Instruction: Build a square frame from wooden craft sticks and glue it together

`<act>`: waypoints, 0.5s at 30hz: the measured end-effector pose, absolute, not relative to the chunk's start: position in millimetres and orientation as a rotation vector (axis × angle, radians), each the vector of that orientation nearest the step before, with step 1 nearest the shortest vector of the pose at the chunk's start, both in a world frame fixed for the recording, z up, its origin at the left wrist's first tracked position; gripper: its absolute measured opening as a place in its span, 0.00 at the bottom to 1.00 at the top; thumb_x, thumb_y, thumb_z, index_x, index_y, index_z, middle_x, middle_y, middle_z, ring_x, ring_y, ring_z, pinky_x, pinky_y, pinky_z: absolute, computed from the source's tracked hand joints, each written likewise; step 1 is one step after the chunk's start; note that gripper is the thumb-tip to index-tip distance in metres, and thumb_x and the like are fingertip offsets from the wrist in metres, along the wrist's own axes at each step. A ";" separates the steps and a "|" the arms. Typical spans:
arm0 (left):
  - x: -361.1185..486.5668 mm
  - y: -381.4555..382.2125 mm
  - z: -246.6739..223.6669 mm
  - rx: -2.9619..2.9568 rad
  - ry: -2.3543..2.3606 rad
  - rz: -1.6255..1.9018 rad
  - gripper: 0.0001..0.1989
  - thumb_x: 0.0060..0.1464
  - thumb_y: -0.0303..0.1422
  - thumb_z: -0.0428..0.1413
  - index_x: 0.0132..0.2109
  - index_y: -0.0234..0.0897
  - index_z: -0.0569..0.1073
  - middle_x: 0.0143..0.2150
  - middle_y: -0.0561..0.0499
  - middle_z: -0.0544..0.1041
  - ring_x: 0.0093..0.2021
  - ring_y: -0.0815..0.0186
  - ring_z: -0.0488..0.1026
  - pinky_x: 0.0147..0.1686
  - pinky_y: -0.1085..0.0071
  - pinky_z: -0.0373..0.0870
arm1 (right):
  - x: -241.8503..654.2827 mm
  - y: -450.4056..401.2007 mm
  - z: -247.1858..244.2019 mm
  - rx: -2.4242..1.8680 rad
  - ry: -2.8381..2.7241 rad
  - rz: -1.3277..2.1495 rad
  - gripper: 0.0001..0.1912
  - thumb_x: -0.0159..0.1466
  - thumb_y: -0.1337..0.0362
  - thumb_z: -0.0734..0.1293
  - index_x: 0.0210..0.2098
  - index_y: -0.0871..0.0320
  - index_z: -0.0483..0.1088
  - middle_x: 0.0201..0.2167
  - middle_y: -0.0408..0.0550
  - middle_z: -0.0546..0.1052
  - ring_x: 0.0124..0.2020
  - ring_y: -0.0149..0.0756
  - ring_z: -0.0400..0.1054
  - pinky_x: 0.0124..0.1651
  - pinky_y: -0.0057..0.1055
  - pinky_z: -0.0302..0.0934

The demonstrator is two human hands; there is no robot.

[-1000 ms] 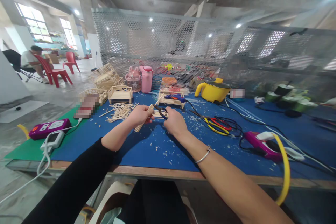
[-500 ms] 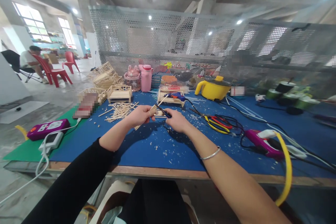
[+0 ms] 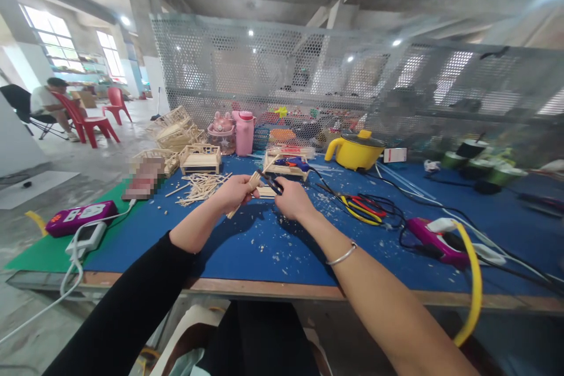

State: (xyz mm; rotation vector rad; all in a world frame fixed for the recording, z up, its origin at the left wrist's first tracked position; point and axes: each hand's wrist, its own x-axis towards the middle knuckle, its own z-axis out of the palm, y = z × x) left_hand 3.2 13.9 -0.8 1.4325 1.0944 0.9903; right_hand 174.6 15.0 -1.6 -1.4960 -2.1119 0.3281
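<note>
My left hand (image 3: 235,192) is closed around a small bundle of thin wooden sticks (image 3: 254,180), which tilts up and to the right. In my right hand (image 3: 292,200) is a pair of dark-handled cutting pliers (image 3: 270,182). The pliers' jaws are at the upper end of the bundle; whether they bite on a stick is too small to tell. Between and just behind my hands, a few pale sticks (image 3: 267,191) lie side by side. A loose pile of sticks (image 3: 200,189) lies to the left of my left hand.
Behind my hands, a blue glue gun (image 3: 296,163) rests at a small wooden bed-like frame (image 3: 275,169). Another frame (image 3: 200,158) stands left. A yellow pot (image 3: 359,151), coiled cables (image 3: 365,211) and a purple power strip (image 3: 434,239) occupy the right. Scraps litter the blue mat (image 3: 264,258).
The bundle in my left hand has turned more upright, and the stick that stuck out to the right no longer shows. My right hand has shifted slightly left with the pliers.
</note>
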 end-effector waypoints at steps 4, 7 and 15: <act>-4.1 10.1 -0.8 1.538 0.937 0.939 0.17 0.48 0.44 0.57 0.29 0.33 0.69 0.21 0.56 0.68 0.17 0.78 0.58 0.17 0.79 0.50 | 189.0 13.1 8.7 -1.366 -2.249 0.617 0.17 0.47 0.72 0.57 0.34 0.59 0.71 0.23 0.43 0.72 0.25 0.33 0.65 0.30 0.27 0.58; -4.1 5.4 -1.2 1.591 0.820 0.902 0.19 0.47 0.47 0.58 0.29 0.33 0.69 0.24 0.54 0.70 0.20 0.78 0.62 0.19 0.80 0.54 | 198.6 12.7 13.7 -1.188 -2.211 0.919 0.23 0.44 0.72 0.56 0.39 0.61 0.70 0.20 0.41 0.68 0.21 0.31 0.62 0.26 0.25 0.58; -3.1 11.1 -2.0 1.530 0.898 1.107 0.18 0.48 0.47 0.56 0.36 0.35 0.69 0.24 0.56 0.68 0.20 0.77 0.63 0.21 0.79 0.58 | 215.9 25.9 10.5 -1.407 -2.274 0.440 0.20 0.50 0.71 0.57 0.40 0.58 0.70 0.29 0.44 0.73 0.28 0.33 0.64 0.31 0.26 0.57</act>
